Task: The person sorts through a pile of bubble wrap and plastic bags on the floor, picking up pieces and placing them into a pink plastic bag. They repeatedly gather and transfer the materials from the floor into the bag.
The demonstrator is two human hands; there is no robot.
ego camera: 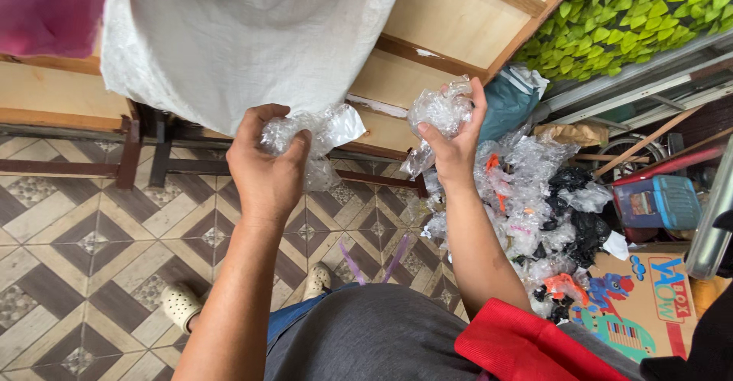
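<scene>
My left hand grips a crumpled piece of clear plastic film just under the mouth of a large white woven sack that hangs at the top. My right hand is raised beside it and clutches a second wad of clear plastic, with a strip trailing down from it. Both hands are held up above the tiled floor, a short way apart.
A heap of clear and black plastic bags lies at the right. Wooden benches stand behind it. A colourful cardboard box sits at lower right, a patterned tile floor at the left, my feet in pale clogs below.
</scene>
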